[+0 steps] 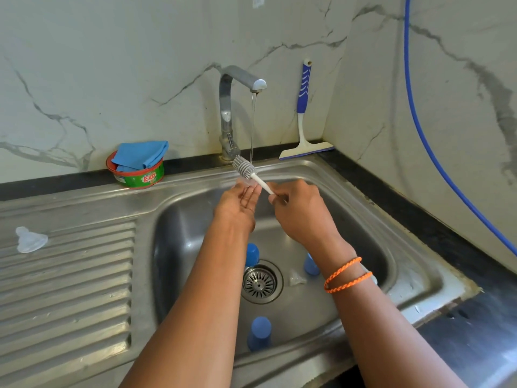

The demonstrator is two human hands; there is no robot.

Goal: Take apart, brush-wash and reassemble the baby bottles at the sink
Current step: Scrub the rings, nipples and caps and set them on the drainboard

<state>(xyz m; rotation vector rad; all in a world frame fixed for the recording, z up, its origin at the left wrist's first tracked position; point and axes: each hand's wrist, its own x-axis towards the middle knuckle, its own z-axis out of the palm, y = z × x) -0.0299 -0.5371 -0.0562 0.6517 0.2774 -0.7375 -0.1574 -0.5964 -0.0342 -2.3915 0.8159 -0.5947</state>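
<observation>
- Far left on the ribbed drainboard, a clear silicone teat lies on its side, well apart from the hands.
- Behind it, on the back ledge, a green and red soap tub holds a folded blue cloth.
- Over the sink basin, the left hand is raised palm-up with fingers straight and close together; a small clear part seems to rest at its fingertips (too transparent to name).
- Above that hand, the tap runs a thin stream, and the grey bristle head of the bottle brush sits just beside the stream.
- On the basin floor, three blue bottle pieces show: one beside the drain, one near the front wall, one partly hidden under the right wrist; a clear teat-like piece lies between drain and wrist.
- Right of centre, the right hand has its fingers curled round the brush's white handle, pinching it near the end; orange cord bangles ring the wrist.
- Against the back wall leans a blue-handled squeegee.
- Down the right wall runs a blue hose.
</observation>
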